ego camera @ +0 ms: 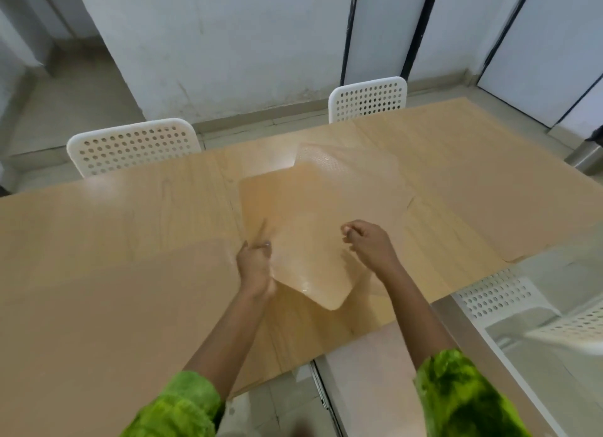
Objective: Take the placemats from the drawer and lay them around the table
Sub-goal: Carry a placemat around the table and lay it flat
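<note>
Over the middle of the wooden table (114, 214) I hold a stack of translucent, yellowish placemats (310, 214), tilted above the tabletop. My left hand (256, 263) grips the stack's left edge. My right hand (368, 244) pinches a mat near the right side. A textured clear mat (352, 162) fans out at the far end of the stack. One more translucent mat (137, 299) lies flat on the table at the near left. The drawer is not in view.
Two white perforated chairs (133, 148) (368, 99) stand at the table's far side, a third (499, 294) at the near right. A glass or mirrored surface with a metal frame (538, 355) sits at the right. Walls and doors stand behind.
</note>
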